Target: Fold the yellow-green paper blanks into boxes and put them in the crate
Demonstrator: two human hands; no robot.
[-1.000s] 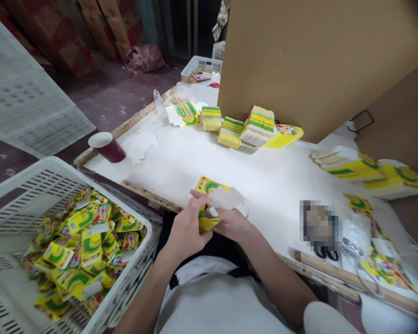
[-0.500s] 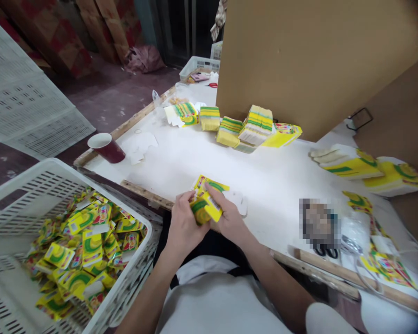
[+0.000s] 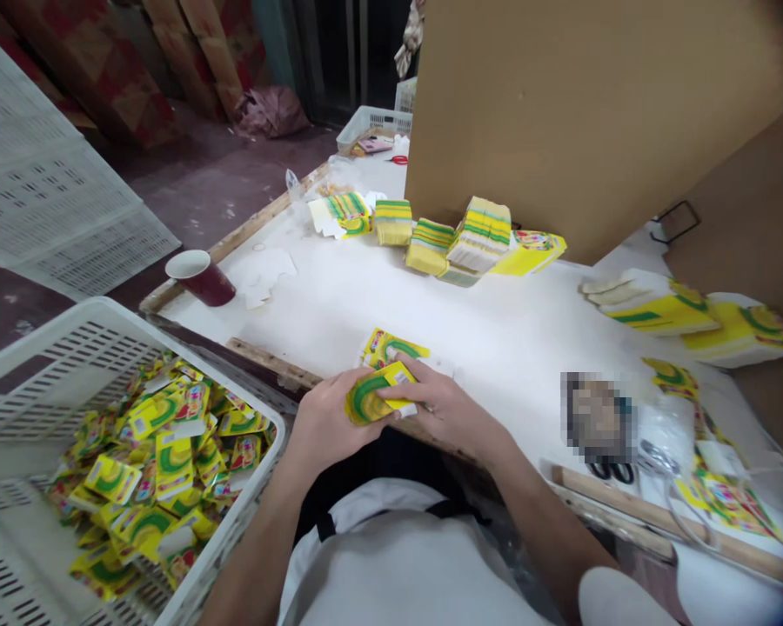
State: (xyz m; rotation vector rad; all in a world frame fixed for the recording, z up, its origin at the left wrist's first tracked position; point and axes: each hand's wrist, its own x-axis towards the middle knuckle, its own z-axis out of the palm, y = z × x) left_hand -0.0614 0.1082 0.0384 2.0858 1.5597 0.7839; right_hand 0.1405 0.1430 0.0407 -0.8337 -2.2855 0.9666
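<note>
Between my two hands is a small yellow-and-green printed carton (image 3: 370, 398), held over the table's front edge. My left hand (image 3: 326, 420) wraps its left end, fingers partly hidden behind it. With thumb and fingers, my right hand (image 3: 445, 402) grips the right end, where a white flap shows beneath. Just beyond my hands, another yellow printed carton piece (image 3: 382, 346) lies on the white table (image 3: 319, 304). To my left, a white plastic crate (image 3: 114, 315) holds many similar yellow cartons (image 3: 173, 461).
Stacks of flat yellow cartons (image 3: 481, 235) stand along a large cardboard sheet (image 3: 561, 113). A dark red cup (image 3: 209, 283) sits at the table's left edge. On the right lie more carton stacks (image 3: 659, 304), black-handled scissors (image 3: 610, 472) and a plastic bag (image 3: 665, 435).
The carton has turned so its broad green-and-yellow face shows. My left hand has shifted left and flattened around it; my right hand has moved slightly right, fingers now across its end.
</note>
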